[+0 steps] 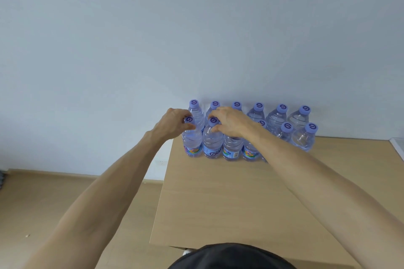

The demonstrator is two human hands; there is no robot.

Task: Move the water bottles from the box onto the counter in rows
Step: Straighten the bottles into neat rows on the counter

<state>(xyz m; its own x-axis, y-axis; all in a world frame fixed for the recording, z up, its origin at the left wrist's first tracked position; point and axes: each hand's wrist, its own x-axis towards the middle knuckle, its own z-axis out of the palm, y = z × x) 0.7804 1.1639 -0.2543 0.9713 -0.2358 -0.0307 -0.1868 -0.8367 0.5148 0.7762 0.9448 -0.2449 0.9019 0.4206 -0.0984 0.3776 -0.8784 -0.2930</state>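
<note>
Several clear water bottles with purple caps stand in two rows at the far edge of the wooden counter (229, 199), against the wall. My left hand (172, 124) grips the neck of the leftmost front-row bottle (192, 140), which stands on the counter. My right hand (229, 122) holds the neck of the second front-row bottle (212, 142) beside it. The back row (282, 116) runs from left to right behind them. My right forearm covers part of the front row. No box is in view.
The counter's left edge (161, 192) drops to a wooden floor (65, 199). A plain white wall (196, 39) rises right behind the bottles. A white rim (397, 146) shows at the far right. My dark clothing (229, 257) fills the bottom.
</note>
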